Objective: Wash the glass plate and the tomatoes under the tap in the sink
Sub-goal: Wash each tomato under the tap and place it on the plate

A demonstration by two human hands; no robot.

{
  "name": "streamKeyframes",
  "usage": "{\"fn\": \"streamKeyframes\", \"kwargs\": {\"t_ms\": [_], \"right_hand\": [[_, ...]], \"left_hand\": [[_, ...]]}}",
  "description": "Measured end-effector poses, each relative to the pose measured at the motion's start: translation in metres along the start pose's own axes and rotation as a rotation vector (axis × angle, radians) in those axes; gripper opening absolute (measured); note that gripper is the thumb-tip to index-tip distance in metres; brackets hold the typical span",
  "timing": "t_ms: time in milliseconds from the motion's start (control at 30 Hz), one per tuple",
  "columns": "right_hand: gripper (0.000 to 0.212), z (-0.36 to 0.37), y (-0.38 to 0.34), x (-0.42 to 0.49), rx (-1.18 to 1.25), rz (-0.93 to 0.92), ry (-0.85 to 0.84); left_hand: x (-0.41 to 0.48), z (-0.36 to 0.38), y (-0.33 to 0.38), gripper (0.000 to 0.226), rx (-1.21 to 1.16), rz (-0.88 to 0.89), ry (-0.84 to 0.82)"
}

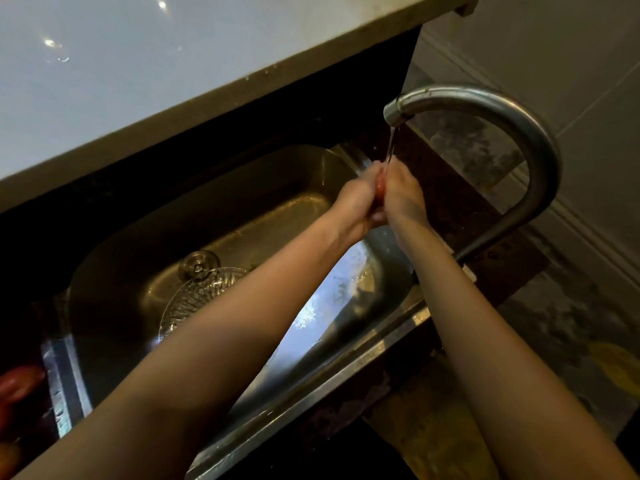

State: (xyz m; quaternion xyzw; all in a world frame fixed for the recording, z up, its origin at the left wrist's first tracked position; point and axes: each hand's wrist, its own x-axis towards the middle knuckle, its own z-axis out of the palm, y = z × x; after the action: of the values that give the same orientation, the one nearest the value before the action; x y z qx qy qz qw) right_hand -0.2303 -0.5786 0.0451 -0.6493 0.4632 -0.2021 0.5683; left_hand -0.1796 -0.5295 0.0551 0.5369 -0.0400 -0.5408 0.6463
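Water runs from the curved metal tap (512,133) onto a red tomato (485,184) pressed between both my hands above the steel sink (242,220). My left hand (356,202) and my right hand (403,192) close around it, so only a thin red sliver shows. The ribbed glass plate (194,299) lies flat on the sink bottom, touching the drain plug (198,265); my left forearm covers its right part. More red tomatoes (17,386) rest at the far left edge beside the sink.
A pale countertop (138,81) overhangs the sink's far side. Tiled wall (571,81) stands behind the tap. Dark speckled stone counter (467,202) surrounds the sink, with something yellow (620,372) at the right edge.
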Motion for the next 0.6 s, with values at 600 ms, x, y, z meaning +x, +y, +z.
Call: {"fn": "streamKeyframes", "kwargs": {"t_ms": [600], "right_hand": [[0.033,-0.003,-0.006,-0.007,0.346,0.248,0.098]], "left_hand": [[-0.013,0.009,-0.004,0.024,0.193,0.095,-0.067]]}}
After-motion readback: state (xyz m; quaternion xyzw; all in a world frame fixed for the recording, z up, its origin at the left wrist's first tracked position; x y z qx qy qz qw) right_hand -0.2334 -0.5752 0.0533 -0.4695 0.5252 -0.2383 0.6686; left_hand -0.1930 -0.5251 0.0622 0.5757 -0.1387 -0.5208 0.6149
